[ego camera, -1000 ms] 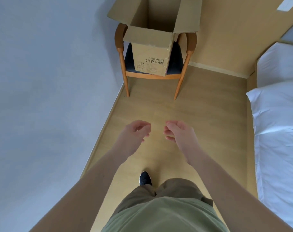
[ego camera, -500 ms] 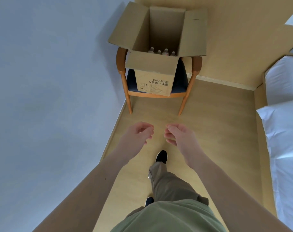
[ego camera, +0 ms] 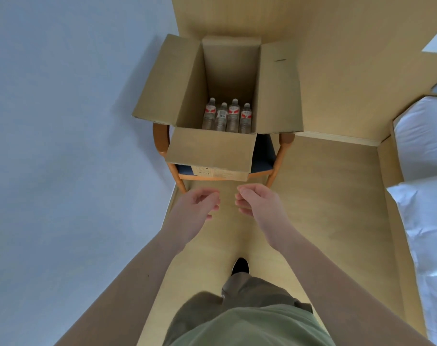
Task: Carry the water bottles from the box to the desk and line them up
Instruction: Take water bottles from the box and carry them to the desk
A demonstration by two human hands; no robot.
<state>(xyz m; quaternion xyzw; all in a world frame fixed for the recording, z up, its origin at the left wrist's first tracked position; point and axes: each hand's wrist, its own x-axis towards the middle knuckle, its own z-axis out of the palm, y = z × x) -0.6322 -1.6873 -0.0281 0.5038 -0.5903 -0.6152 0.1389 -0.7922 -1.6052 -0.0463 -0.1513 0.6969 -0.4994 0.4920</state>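
Note:
An open cardboard box point(ego camera: 210, 152) stands on a wooden chair ahead of me, its flaps spread out. Inside it several clear water bottles point(ego camera: 227, 116) with red and white labels stand upright in a row. My left hand point(ego camera: 196, 212) and my right hand point(ego camera: 258, 203) hang side by side in front of the box's near flap, a little below it. Both have loosely curled fingers and hold nothing. No desk shows in this view.
The wooden chair point(ego camera: 162, 141) with a blue seat stands in a corner between a pale wall point(ego camera: 70, 146) on the left and a wood-panelled wall behind. A bed with white bedding point(ego camera: 427, 196) lies on the right. A wooden floor strip point(ego camera: 324, 196) runs between them.
I have walked closer to the chair, so the box looms larger and the bottles inside have come into full view. Both hands stay held out, loosely curled.

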